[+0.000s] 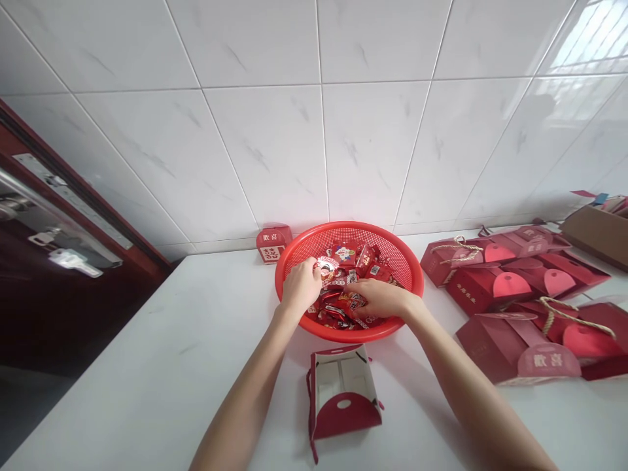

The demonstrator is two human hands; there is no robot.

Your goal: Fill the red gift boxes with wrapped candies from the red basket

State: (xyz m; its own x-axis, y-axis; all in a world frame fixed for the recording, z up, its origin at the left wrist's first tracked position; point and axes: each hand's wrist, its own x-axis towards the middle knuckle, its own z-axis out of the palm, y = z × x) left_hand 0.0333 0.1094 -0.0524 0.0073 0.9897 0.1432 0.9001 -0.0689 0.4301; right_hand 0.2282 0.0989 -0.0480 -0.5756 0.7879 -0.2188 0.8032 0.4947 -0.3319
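A red plastic basket [417, 278] with perforated sides holds many red wrapped candies [343, 254]. At its left part, my left hand [303, 286] is closed on a round-topped red and white packet [326, 267]. My right hand [380, 299] reaches in over the right rim, its fingers bent among the wrappers; whether they grip one is hidden. In front of the basket, an open dark red box [347, 418] with a white inside lies on the white table, and nothing shows in it.
Several dark red gift boxes [483, 288], some with twine, cover the right side. A small red box [273, 244] stands behind the basket's left. A cardboard box [596, 234] is at far right. Tiled wall [265, 150] behind; door with keys [73, 260] at left.
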